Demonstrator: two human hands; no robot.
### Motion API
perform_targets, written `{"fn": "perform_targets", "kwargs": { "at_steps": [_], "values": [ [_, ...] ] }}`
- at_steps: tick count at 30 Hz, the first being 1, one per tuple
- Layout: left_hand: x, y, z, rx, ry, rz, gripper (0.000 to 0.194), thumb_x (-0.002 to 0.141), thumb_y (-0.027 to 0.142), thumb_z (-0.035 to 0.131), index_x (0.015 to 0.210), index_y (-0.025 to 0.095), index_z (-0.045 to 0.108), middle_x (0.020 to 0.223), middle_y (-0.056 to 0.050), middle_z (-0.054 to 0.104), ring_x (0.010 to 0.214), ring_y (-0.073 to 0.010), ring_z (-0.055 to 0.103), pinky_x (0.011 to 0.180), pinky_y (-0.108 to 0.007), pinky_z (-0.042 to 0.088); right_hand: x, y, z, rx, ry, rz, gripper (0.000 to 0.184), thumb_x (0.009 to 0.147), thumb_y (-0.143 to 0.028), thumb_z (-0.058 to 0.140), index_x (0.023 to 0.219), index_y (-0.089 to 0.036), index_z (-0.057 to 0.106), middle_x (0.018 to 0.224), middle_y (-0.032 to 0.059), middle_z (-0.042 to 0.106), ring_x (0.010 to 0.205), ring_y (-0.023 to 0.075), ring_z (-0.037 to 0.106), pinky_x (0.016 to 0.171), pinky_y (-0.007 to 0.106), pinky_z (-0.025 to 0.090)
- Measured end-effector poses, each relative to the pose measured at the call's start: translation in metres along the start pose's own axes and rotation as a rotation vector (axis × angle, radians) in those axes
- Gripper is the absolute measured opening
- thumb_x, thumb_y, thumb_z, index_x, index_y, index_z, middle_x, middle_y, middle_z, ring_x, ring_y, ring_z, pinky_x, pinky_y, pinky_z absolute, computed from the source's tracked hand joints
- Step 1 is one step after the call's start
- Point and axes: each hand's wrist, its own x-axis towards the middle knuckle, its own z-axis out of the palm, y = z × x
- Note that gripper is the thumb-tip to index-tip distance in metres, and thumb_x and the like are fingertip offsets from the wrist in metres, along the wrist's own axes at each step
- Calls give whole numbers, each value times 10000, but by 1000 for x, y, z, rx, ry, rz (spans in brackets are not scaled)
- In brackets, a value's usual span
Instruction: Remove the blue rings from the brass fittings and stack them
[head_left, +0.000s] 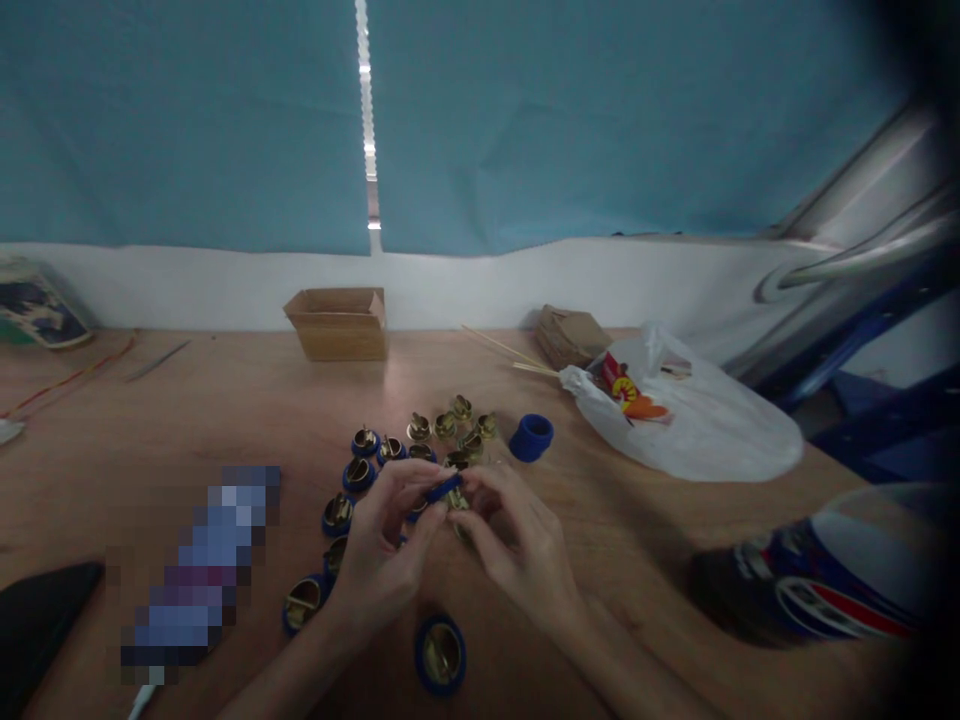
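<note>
My left hand (pixel 386 550) pinches a small blue ring (pixel 444 487) between thumb and fingers above the wooden table (pixel 225 420). My right hand (pixel 517 545) meets it from the right, fingers closed on a small brass part (pixel 457 500) that touches the ring. Several blue rings with brass inserts (pixel 358 472) lie in an arc to the left of my hands. A cluster of bare brass pieces (pixel 450 425) sits just beyond my fingers. One assembled ring (pixel 441 655) lies close to me between my wrists. A stack of blue rings (pixel 532 437) stands at the right of the cluster.
An open cardboard box (pixel 339 322) stands at the back of the table. A white plastic bag (pixel 690 420) lies at the right with thin wooden sticks (pixel 510 355) beside it. A bottle (pixel 817 580) lies at the near right. A blue curtain hangs behind.
</note>
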Motion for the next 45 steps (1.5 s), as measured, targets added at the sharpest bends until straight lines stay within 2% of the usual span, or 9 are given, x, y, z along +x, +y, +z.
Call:
{"fn": "perform_targets", "kwargs": {
  "at_steps": [8, 13, 18, 22, 28, 32, 36, 41, 45],
  "values": [
    [1, 0, -1, 12, -40, 5, 232, 905, 111, 566, 1091, 249, 574, 1051, -34, 642, 1023, -183, 647, 955, -339, 502, 2, 2, -4, 37, -76, 50, 286, 835, -94, 648, 1058, -227, 529, 859, 5, 561, 728, 154, 578, 640, 266, 492],
    [1, 4, -2, 4, -106, 0, 246, 924, 99, 530, 1106, 259, 576, 1040, -20, 657, 1001, -154, 637, 947, -286, 486, 9, 6, -9, 70, -130, 142, 217, 815, -169, 709, 964, -225, 562, 801, -13, 568, 694, 151, 580, 629, 270, 474],
    [2, 8, -1, -115, -94, -86, 235, 909, 116, 575, 1103, 249, 574, 1096, -22, 644, 1051, -150, 632, 936, -251, 490, 11, 8, -9, 137, -130, 257, 195, 795, -231, 740, 929, -226, 599, 756, -25, 580, 664, 144, 577, 591, 257, 461],
    [5, 8, -4, -194, -96, -137, 300, 883, 129, 627, 1155, 243, 572, 1180, -39, 648, 1137, -163, 610, 980, -257, 478, 11, 10, -6, 185, -114, 283, 187, 801, -256, 727, 940, -233, 604, 760, -28, 568, 666, 139, 565, 585, 254, 453],
    [7, 7, -6, -213, -108, -180, 343, 852, 143, 674, 1166, 232, 570, 1181, -57, 673, 1141, -185, 628, 981, -284, 496, 9, 11, -2, 272, -107, 388, 181, 769, -265, 734, 847, -229, 574, 747, -34, 538, 651, 134, 541, 580, 254, 469],
    [7, 8, -5, -186, -98, -178, 354, 840, 142, 685, 1162, 227, 563, 1171, -62, 684, 1118, -183, 641, 936, -274, 521, 11, 8, -2, 314, -155, 400, 109, 806, -237, 663, 898, -225, 605, 686, -41, 515, 602, 125, 511, 543, 243, 440],
    [6, 8, -3, -132, -56, -165, 324, 835, 136, 688, 1124, 222, 571, 1181, -65, 686, 1137, -185, 635, 972, -293, 502, 12, 7, -2, 325, -206, 387, 43, 840, -240, 629, 869, -218, 606, 663, -40, 508, 582, 120, 490, 518, 234, 409],
    [5, 7, -3, -149, -52, -172, 356, 820, 148, 710, 1132, 226, 557, 1182, -67, 687, 1140, -201, 635, 971, -318, 504, 13, 8, -4, 396, -266, 408, 69, 849, -240, 630, 857, -222, 563, 690, -45, 476, 605, 124, 474, 528, 232, 398],
    [4, 9, -1, -88, -61, -148, 341, 828, 135, 686, 1134, 213, 556, 1196, -77, 662, 1161, -215, 619, 990, -341, 495, 12, 10, -6, 353, -311, 394, 77, 863, -209, 603, 883, -227, 531, 729, -37, 491, 635, 133, 477, 560, 244, 409]
  ]
}}
